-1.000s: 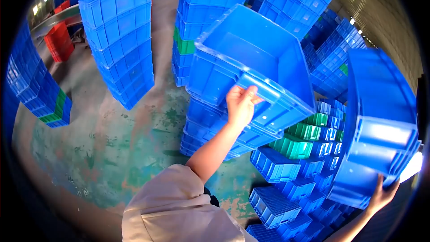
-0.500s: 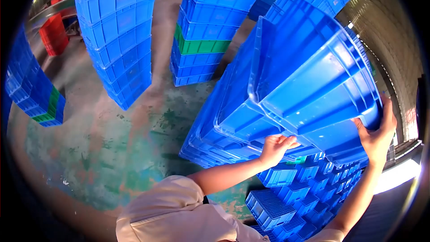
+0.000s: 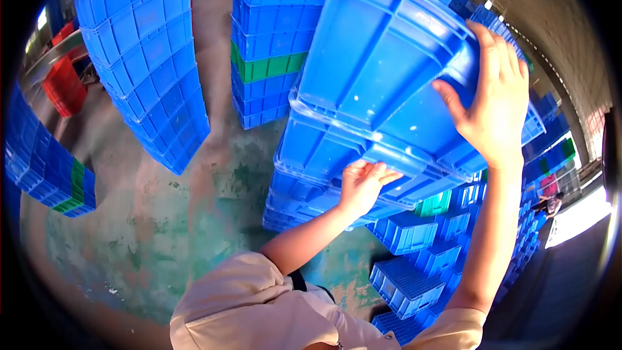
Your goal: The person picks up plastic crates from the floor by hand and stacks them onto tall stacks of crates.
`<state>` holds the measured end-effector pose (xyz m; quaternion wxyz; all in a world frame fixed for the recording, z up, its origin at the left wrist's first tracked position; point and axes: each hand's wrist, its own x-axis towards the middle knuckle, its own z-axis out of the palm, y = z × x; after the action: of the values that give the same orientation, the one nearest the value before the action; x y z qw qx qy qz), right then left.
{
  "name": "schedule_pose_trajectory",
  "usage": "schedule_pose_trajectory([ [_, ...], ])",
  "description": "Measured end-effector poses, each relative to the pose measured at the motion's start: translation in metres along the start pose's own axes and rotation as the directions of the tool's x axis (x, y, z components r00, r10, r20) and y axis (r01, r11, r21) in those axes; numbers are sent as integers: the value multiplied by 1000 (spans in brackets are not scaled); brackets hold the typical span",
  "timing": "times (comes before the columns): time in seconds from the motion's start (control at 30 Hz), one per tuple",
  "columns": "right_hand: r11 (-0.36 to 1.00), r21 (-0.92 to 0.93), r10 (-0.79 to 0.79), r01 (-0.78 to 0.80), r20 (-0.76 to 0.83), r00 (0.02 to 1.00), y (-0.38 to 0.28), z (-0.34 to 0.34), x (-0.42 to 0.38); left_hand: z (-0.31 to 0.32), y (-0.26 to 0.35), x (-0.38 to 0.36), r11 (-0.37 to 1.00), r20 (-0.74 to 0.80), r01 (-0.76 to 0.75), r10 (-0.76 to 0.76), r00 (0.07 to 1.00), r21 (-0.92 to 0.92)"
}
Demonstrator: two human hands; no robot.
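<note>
A large blue plastic crate (image 3: 382, 58) sits at the top of a stack of blue crates (image 3: 317, 142), its side facing me. My right hand (image 3: 492, 104) grips the upper right edge of that crate, thumb on the near side and fingers curled over the edge. Low on the crate, my left hand (image 3: 364, 185) has its fingers closed at the rim where the top crate meets the one below. Part of what those fingers hold is hidden.
Tall stacks of blue crates (image 3: 142, 45) stand left, one behind with a green crate (image 3: 269, 65) in it. Red crates (image 3: 65, 87) are at far left. Rows of smaller blue crates (image 3: 408, 285) lie below right. A person (image 3: 552, 205) is far off at right.
The top crate has tilted back and settled down onto the stack, moving left in view. Both my hands moved left with it, and the right one rose.
</note>
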<state>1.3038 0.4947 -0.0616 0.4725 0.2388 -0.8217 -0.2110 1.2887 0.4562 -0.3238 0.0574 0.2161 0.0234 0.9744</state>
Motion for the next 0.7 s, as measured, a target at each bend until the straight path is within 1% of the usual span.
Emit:
schedule_pose_trajectory([
  [0.03, 999, 19, 46, -46, 9, 999, -6, 0, -7, 5, 2, -1, 1000, 3, 1, -1, 1000, 25],
  [0.07, 999, 18, 41, -40, -52, 998, -11, 4, -16, 8, 3, 0, 999, 2, 1, -2, 1000, 49],
  [0.1, 997, 68, 53, -48, -73, 996, -16, 5, -28, -3, -4, 3, 994, 67, -63, 57, 996, 86],
  [0.13, 991, 120, 66, -54, -96, 993, -23, 4, -42, -5, -7, 3, 989, 52, -88, 82, 995, 119],
  [0.17, 971, 226, 127, -79, -205, 970, -28, 6, -65, -4, -9, 5, 985, 83, -122, 112, 990, 124],
  [0.2, 913, 344, 335, -218, -329, 883, -35, 12, -100, -5, -10, 4, 980, 114, -152, 138, 984, 129],
  [0.23, 866, 403, 469, -295, -452, 759, -31, 24, -138, -9, -8, 4, 984, 148, -119, 99, 984, 132],
  [0.27, 847, 439, 519, -299, -564, 642, -37, 42, -176, -10, 0, -1, 984, 137, -117, 98, 986, 134],
  [0.3, 727, 531, 677, -436, -446, 585, -40, 59, -216, -8, 13, -8, 976, 88, 46, -66, 994, 214],
  [0.33, 474, 626, 861, -619, -182, 475, -47, 79, -263, -9, 28, -17, 934, 26, 215, -232, 972, 284],
  [0.37, 276, 622, 881, -733, 142, 452, -50, 97, -313, -13, 49, -31, 810, 38, 277, -345, 938, 517],
  [0.4, 84, 549, 818, -832, 438, 372, -53, 112, -350, -33, 66, -52, 741, 98, 192, -329, 939, 644],
  [0.43, 81, 537, 842, -840, 415, 346, -59, 120, -362, -55, 89, -72, 548, 85, 69, -252, 964, 834],
  [0.47, 60, 534, 709, -843, 572, 413, -73, 123, -367, -80, 103, -87, 476, 148, -158, 59, 987, 865],
  [0.5, 32, 520, 550, -854, 704, 449, -89, 125, -373, -103, 117, -95, 276, 97, -200, 345, 933, 940],
  [0.53, -42, 274, 585, -961, 786, 199, -108, 130, -380, -107, 136, -90, 154, 64, -145, 438, 897, 977],
  [0.57, -73, 378, 536, -923, 795, 283, -114, 147, -398, -112, 143, -81, 55, 78, -113, 435, 897, 992],
  [0.6, 121, 324, 653, -938, 686, 321, -120, 145, -391, -118, 148, -71, -53, 102, -87, 437, 894, 995],
  [0.63, 177, 299, 714, -938, 617, 331, -125, 143, -381, -142, 156, -70, -40, 100, -91, 400, 911, 995],
  [0.67, 166, 292, 708, -942, 630, 320, -131, 153, -393, -183, 163, -74, -68, -81, 97, 203, 976, 993],
  [0.7, 173, 302, 725, -937, 605, 329, -136, 159, -402, -212, 167, -78, -143, -271, 270, 13, 962, 952],
])
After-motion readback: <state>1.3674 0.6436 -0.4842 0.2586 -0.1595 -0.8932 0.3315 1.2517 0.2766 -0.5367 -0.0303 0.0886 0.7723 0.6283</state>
